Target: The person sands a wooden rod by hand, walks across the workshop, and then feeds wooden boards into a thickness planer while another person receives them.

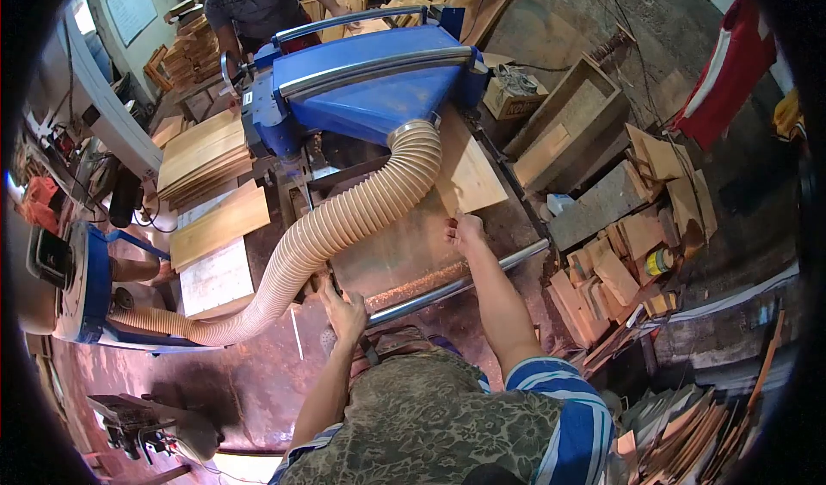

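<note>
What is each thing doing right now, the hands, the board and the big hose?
Right hand, touching the board's near edge.
Left hand, resting on the table by the hose.
Board, lying flat, sticking out of the planer.
Hose, bent, joined to the planer's hood.
Other person, standing behind the planer.

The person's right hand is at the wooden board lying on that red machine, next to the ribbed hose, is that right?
Not quite: the machine is blue, not red. The head view shows the right hand at the near edge of the wooden board lying on it, next to the ribbed hose.
</note>
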A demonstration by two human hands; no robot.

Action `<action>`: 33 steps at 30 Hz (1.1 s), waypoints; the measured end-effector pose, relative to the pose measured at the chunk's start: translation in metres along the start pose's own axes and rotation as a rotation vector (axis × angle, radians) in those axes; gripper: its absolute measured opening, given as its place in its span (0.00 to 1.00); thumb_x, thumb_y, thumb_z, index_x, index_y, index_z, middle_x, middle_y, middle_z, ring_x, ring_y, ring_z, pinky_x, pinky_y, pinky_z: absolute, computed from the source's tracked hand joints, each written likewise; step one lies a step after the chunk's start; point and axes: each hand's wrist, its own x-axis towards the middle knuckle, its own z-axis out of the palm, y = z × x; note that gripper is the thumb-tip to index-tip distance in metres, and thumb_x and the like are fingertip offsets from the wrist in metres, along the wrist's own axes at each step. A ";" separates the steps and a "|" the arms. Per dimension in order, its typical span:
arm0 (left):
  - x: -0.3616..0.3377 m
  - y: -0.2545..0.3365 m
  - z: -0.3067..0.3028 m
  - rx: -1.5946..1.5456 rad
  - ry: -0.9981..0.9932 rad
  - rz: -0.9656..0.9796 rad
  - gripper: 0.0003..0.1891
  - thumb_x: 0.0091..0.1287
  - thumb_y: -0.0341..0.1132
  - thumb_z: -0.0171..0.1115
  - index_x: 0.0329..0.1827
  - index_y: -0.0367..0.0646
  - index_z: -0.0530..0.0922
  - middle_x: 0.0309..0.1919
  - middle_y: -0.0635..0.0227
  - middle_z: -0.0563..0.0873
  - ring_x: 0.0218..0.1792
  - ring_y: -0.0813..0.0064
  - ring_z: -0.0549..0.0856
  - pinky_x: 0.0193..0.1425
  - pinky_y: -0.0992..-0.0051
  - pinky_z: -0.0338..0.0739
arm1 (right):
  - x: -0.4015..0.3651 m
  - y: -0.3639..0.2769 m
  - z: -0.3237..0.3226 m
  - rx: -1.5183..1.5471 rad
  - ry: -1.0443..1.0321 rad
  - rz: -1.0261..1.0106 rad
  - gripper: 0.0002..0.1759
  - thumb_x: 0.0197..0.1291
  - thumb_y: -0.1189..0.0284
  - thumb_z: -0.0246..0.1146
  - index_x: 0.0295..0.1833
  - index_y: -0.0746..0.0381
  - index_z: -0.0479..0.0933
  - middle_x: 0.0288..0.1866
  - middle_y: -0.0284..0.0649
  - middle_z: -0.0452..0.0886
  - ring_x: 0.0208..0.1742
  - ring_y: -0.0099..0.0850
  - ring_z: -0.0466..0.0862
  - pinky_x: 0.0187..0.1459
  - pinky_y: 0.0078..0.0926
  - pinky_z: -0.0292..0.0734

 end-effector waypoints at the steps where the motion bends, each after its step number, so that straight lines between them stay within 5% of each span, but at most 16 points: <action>1: 0.000 0.000 0.001 0.001 0.014 0.024 0.33 0.64 0.33 0.58 0.71 0.29 0.61 0.67 0.37 0.64 0.67 0.38 0.68 0.72 0.54 0.65 | -0.003 0.001 -0.002 0.015 0.017 -0.017 0.14 0.78 0.61 0.49 0.40 0.57 0.71 0.23 0.33 0.74 0.18 0.26 0.73 0.20 0.29 0.72; 5: -0.001 0.002 -0.001 0.063 0.045 -0.002 0.37 0.59 0.31 0.62 0.74 0.33 0.61 0.65 0.43 0.68 0.62 0.48 0.75 0.67 0.60 0.71 | -0.017 0.001 -0.010 0.022 0.016 0.054 0.13 0.77 0.62 0.51 0.39 0.57 0.70 0.23 0.33 0.72 0.19 0.27 0.73 0.21 0.29 0.72; 10: -0.003 0.020 -0.014 0.055 -0.060 -0.095 0.37 0.59 0.32 0.62 0.73 0.34 0.61 0.67 0.40 0.67 0.68 0.42 0.69 0.71 0.54 0.66 | -0.018 0.011 -0.030 0.137 -0.070 0.024 0.09 0.74 0.67 0.54 0.38 0.57 0.69 0.23 0.32 0.67 0.22 0.28 0.68 0.24 0.31 0.66; 12: -0.003 0.005 -0.008 0.111 -0.006 -0.012 0.40 0.60 0.37 0.65 0.75 0.38 0.57 0.67 0.36 0.65 0.60 0.35 0.75 0.62 0.50 0.73 | -0.027 0.008 -0.027 0.149 -0.018 0.061 0.09 0.74 0.68 0.53 0.37 0.57 0.68 0.22 0.31 0.65 0.21 0.27 0.66 0.24 0.30 0.64; 14: -0.005 0.016 -0.013 0.010 0.001 -0.095 0.39 0.59 0.35 0.64 0.74 0.38 0.59 0.67 0.39 0.66 0.68 0.37 0.68 0.72 0.52 0.65 | -0.023 0.011 -0.040 0.136 -0.083 0.076 0.09 0.76 0.67 0.53 0.40 0.59 0.70 0.25 0.34 0.69 0.23 0.27 0.69 0.26 0.32 0.68; 22: -0.004 0.012 -0.015 -0.032 -0.015 -0.121 0.37 0.61 0.36 0.62 0.74 0.40 0.59 0.68 0.39 0.65 0.65 0.36 0.71 0.69 0.51 0.68 | -0.039 0.011 -0.049 -0.018 0.065 0.153 0.15 0.78 0.61 0.50 0.36 0.54 0.69 0.23 0.27 0.68 0.21 0.25 0.69 0.27 0.30 0.70; 30: -0.007 0.013 -0.016 -0.001 -0.044 -0.124 0.39 0.60 0.35 0.63 0.75 0.40 0.59 0.68 0.38 0.66 0.66 0.36 0.70 0.69 0.50 0.67 | -0.060 0.022 -0.074 -0.011 0.107 0.119 0.12 0.76 0.63 0.52 0.38 0.55 0.70 0.24 0.30 0.69 0.22 0.25 0.70 0.26 0.30 0.71; 33: -0.005 0.000 -0.003 0.020 0.019 -0.013 0.40 0.58 0.33 0.65 0.75 0.38 0.58 0.68 0.36 0.66 0.67 0.36 0.68 0.72 0.53 0.64 | -0.086 0.035 -0.109 0.044 -0.032 0.093 0.09 0.73 0.65 0.54 0.40 0.57 0.70 0.26 0.33 0.71 0.22 0.26 0.71 0.24 0.33 0.73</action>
